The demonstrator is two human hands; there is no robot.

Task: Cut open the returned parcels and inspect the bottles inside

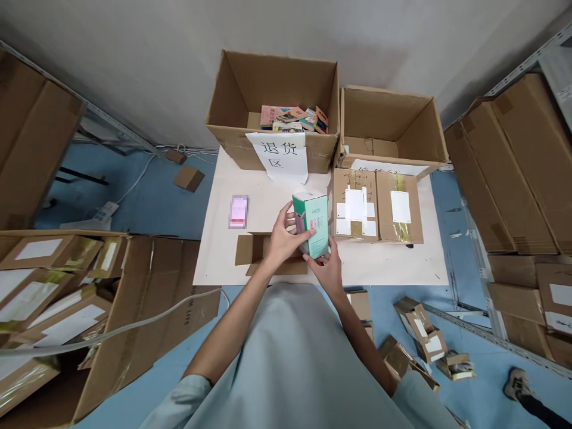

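Between my two hands is a green and white product box (315,221) with pink print on its front, held a little tilted above the table. My left hand (286,233) grips its left side, the thumb across the front. My right hand (328,269) holds the lower right corner, its fingers curled under the bottom edge. Below, partly covered by my left hand and forearm, an opened small cardboard box (245,250) lies on the white table (214,262) with its flaps spread.
Behind stands a large carton (232,143) with several small colourful boxes inside; another open carton (393,158) adjoins it. Two taped parcels (397,208) sit at the right. A phone (239,211) lies left. A parcel-filled carton (156,286) and a cable (179,314) flank the table.
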